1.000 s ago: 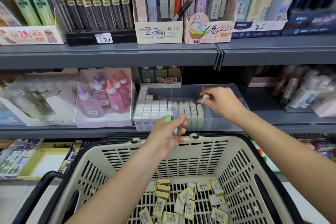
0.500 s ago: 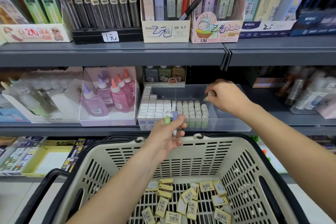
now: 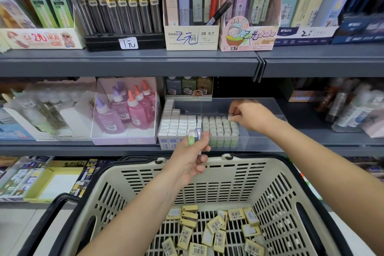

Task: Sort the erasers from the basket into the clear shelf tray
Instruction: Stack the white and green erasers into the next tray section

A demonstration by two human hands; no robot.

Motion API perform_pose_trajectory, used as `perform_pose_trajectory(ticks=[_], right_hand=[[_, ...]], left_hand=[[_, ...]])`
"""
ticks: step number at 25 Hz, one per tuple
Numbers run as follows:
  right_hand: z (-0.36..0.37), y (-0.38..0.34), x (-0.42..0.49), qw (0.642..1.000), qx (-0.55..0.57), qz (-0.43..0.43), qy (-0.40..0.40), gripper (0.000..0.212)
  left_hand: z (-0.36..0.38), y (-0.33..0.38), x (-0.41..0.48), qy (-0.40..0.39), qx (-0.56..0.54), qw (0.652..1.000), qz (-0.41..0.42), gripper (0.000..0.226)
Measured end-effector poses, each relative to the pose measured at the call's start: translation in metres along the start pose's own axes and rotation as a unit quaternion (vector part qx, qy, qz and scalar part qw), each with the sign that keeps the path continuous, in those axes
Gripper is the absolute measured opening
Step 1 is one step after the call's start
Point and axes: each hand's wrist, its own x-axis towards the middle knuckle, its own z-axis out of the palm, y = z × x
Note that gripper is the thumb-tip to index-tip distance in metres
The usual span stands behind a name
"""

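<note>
Over clear tray [image 3: 207, 106] | right hand [image 3: 252, 118] pinches blocky eraser [image 3: 230, 118] | left hand [image 3: 190, 159] grips green-sleeved erasers [image 3: 191, 138]

glossy clear plastic tray [image 3: 261, 108], matt slotted plastic basket [image 3: 228, 174].

Basket [image 3: 207, 174]: near rim and lower corners cut off by the bottom edge of the frame. Loose erasers [image 3: 216, 224]: label print too small to read. Small eraser [image 3: 230, 118] in the grip of the right hand [image 3: 252, 117]: mostly hidden by fingers. Green-sleeved eraser [image 3: 191, 138] in the left hand [image 3: 190, 159]: lower end hidden; this hand also covers part of the clear tray's [image 3: 259, 135] front row. Bottles [image 3: 349, 110], right of frame: blurred.
</note>
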Motion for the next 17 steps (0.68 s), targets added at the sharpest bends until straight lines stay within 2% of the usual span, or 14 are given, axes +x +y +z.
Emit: perform_pose_trajectory(ticks=[3,5,8,10,13,14,17], right_hand=[[0.005,0.002,-0.002,1.0,-0.017,-0.006,0.006,0.01],[0.007,0.003,-0.004,1.0,-0.026,-0.012,0.014,0.021],[0.003,0.001,-0.015,0.998,-0.022,-0.038,0.051,0.026],[-0.002,-0.006,-0.027,0.992,0.059,-0.081,0.073,0.023],[-0.009,-0.02,-0.055,0.959,0.252,-0.127,-0.003,0.023],[-0.008,-0.021,-0.065,0.957,0.255,-0.134,-0.011,0.03],[0.002,-0.015,-0.091,0.975,0.169,-0.141,-0.02,0.063]], left_hand=[[0.001,-0.001,-0.001,-0.02,0.005,1.0,0.012,0.013],[0.003,-0.001,-0.003,-0.037,0.019,0.999,0.024,0.014],[0.007,-0.001,-0.006,-0.061,0.019,0.997,0.038,0.015],[0.01,0.0,-0.006,-0.079,0.017,0.996,0.039,0.015],[0.016,0.0,-0.006,-0.096,0.037,0.994,0.04,0.014],[0.018,-0.001,-0.006,-0.093,0.048,0.994,0.043,0.011],[0.022,-0.005,-0.007,-0.075,0.079,0.994,0.031,0.012]])
